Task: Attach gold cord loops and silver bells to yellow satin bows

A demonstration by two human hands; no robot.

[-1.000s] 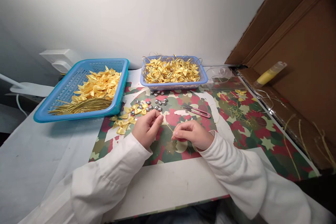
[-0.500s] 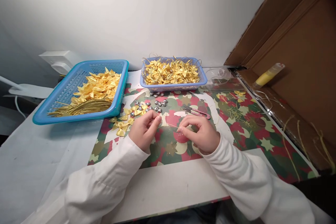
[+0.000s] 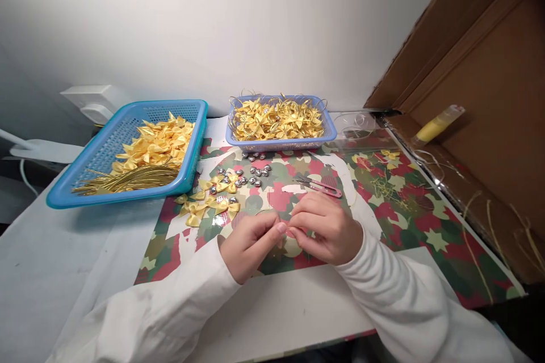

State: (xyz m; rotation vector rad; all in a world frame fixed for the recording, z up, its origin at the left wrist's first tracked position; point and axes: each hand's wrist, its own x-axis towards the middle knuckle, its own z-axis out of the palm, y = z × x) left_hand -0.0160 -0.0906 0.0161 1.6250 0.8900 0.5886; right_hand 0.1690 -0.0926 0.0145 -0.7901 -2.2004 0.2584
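My left hand (image 3: 254, 243) is closed in a pinch, thumb against forefinger, low over the patterned sheet (image 3: 279, 264). Its fingertips meet those of my right hand (image 3: 327, 227), also pinched. Whatever lies between the fingertips is too fine and too covered to make out. Just beyond my left hand lie several loose yellow ribbon bows (image 3: 195, 211) and silver jingle bells (image 3: 259, 171). Pink-handled thread snips (image 3: 326, 187) rest beyond my right hand, their blades pointing left.
At the left, a blue basket (image 3: 63, 195) holds yellow bows and a bundle of gold cords (image 3: 131, 178). A smaller basket (image 3: 281, 144) at the back holds bows with gold loops. Thread scraps (image 3: 389, 190) lie right, near a cardboard box (image 3: 477, 85) and a yellow-filled tube (image 3: 438, 125).
Both hands have come nearer to me and together, so their fingertips now meet. The thin strand seen at my right fingertips is now hidden. A bow and bell beyond my left hand have come into view.
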